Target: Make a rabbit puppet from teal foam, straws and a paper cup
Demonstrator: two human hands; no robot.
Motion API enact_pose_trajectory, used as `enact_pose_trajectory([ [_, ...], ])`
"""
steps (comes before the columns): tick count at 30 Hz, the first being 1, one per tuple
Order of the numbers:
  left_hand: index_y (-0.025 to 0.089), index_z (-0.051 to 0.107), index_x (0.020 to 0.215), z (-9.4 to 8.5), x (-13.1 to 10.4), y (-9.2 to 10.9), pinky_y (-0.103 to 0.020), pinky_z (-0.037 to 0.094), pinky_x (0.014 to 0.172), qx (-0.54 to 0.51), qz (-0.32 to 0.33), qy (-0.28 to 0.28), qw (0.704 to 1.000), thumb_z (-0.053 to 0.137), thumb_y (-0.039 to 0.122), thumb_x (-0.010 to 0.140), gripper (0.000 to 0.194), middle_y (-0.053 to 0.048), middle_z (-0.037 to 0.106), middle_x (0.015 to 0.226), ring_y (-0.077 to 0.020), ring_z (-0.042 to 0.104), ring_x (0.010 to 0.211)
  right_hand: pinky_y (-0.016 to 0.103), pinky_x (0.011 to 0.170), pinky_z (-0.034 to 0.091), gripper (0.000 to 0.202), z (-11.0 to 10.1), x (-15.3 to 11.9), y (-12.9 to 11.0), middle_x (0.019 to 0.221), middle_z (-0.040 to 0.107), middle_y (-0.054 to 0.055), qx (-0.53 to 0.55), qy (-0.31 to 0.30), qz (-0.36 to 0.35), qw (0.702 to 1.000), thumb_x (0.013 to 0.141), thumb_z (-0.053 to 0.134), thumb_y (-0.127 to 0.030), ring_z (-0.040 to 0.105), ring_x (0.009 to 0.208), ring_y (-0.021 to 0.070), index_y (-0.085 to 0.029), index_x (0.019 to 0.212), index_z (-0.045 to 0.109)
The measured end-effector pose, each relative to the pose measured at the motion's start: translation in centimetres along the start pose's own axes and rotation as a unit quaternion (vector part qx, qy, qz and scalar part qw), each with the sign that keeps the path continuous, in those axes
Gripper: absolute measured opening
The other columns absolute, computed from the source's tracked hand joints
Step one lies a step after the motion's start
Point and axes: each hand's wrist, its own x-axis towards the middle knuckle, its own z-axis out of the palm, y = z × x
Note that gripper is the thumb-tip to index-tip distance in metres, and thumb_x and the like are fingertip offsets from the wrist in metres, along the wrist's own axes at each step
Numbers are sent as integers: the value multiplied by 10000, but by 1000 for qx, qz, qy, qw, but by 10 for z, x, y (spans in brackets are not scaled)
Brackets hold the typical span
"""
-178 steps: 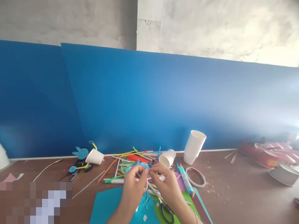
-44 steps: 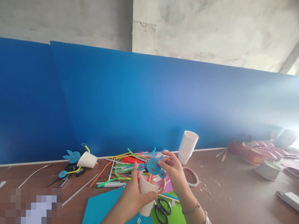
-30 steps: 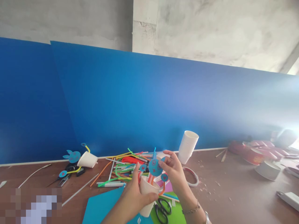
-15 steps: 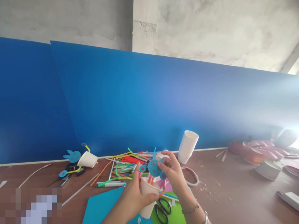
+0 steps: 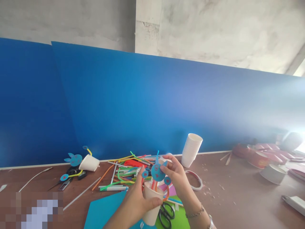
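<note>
My left hand (image 5: 140, 198) is wrapped round a white paper cup (image 5: 152, 203), held tilted above the coloured paper. Out of the cup's mouth rises a round blue paper rabbit head (image 5: 157, 172) on red-and-white straws. My right hand (image 5: 175, 173) pinches this head near one ear, between thumb and fingers. Two smaller blue discs with red hearts, a left disc (image 5: 145, 174) and a right disc (image 5: 167, 180), flank the head; an orange straw (image 5: 166, 194) bends beside the cup. Black-handled scissors (image 5: 166, 214) lie on the green paper (image 5: 182, 218), close to the cup.
A stack of paper cups (image 5: 192, 151) stands at the back. Behind my hands lies a heap of coloured straws (image 5: 126, 171). A second rabbit cup (image 5: 90, 163) rests on its side at left. Blue paper (image 5: 102, 206) lies in front; a tape roll (image 5: 194, 180) sits right.
The rabbit head and my right hand have shifted very slightly, and the cup has dipped a little. Both hands keep their hold.
</note>
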Motion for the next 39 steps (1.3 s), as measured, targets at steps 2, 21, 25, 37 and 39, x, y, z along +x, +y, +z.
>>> enact_pose_trajectory([
  [2, 184, 179, 1447, 0, 1, 0, -359, 427, 904, -57, 7, 0, 998, 730, 481, 617, 1040, -156, 519, 1287, -291, 527, 1122, 211, 427, 348, 504, 0, 0, 4, 531, 554, -77, 2, -3, -12, 1000, 595, 787, -375, 524, 471, 125, -210, 979, 506],
  [21, 204, 478, 655, -6, 3, 23, -210, 341, 438, 3, 12, 40, 999, 510, 484, 753, 298, 61, 398, 550, -95, 382, 447, 226, 492, 413, 415, 20, -14, -15, 602, 622, -5, -19, -1, 17, 1000, 641, 722, -536, 544, 552, 135, -175, 835, 656],
  [25, 214, 452, 676, -7, 3, 24, -210, 343, 413, -34, 9, 48, 998, 503, 463, 758, 267, 72, 388, 545, -90, 367, 412, 253, 600, 456, 394, 23, -18, -21, 647, 642, 13, -53, -23, -5, 998, 715, 652, -557, 575, 657, 169, -172, 780, 694],
  [37, 123, 537, 1174, -14, 13, -5, -342, 438, 863, 124, 23, 71, 989, 550, 372, 775, 471, -124, 626, 1092, -265, 566, 1021, 264, 478, 408, 428, 19, 4, 40, 571, 631, 6, -138, -44, 33, 989, 687, 640, -570, 557, 507, 166, -167, 828, 654],
  [39, 97, 401, 1326, -16, 5, -5, -392, 381, 971, 158, 24, 98, 982, 560, 412, 775, 655, -186, 504, 1296, -299, 464, 1191, 319, 585, 469, 486, 18, 4, 46, 688, 673, 43, -174, -16, 6, 985, 697, 638, -556, 622, 649, 225, -165, 986, 622],
])
